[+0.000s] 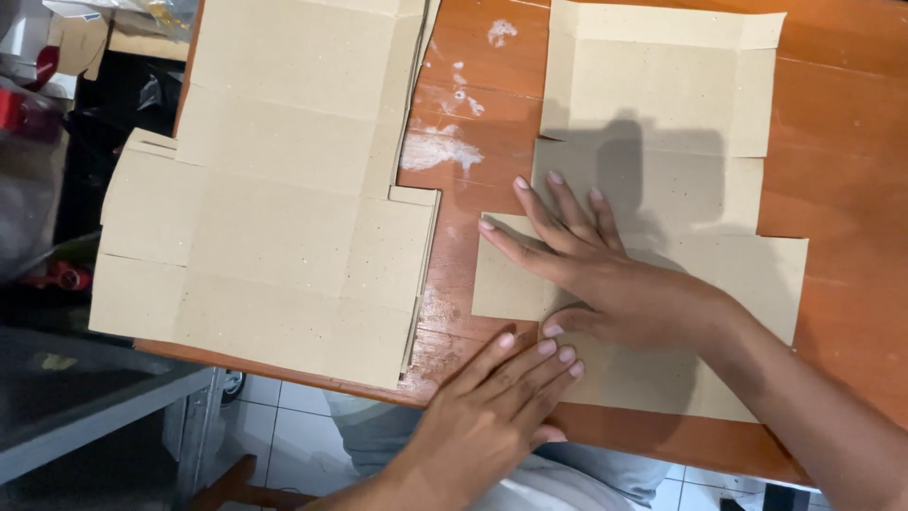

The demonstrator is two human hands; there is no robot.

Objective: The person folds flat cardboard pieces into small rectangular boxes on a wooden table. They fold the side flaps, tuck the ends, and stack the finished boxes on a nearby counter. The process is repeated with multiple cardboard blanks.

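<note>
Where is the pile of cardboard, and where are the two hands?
cardboard stack point(274, 218), head view, middle of top sheet.
left hand point(492, 402), head view, back of hand.
right hand point(605, 274), head view, back of hand.

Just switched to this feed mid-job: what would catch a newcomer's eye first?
Two bare hands press flat on a cut cardboard blank lying on the orange-brown table: the right hand spread over its middle, the left hand at its near edge. To the left, a stack of blanks overhangs the table's edge. White smears mark the wood between them.
</note>
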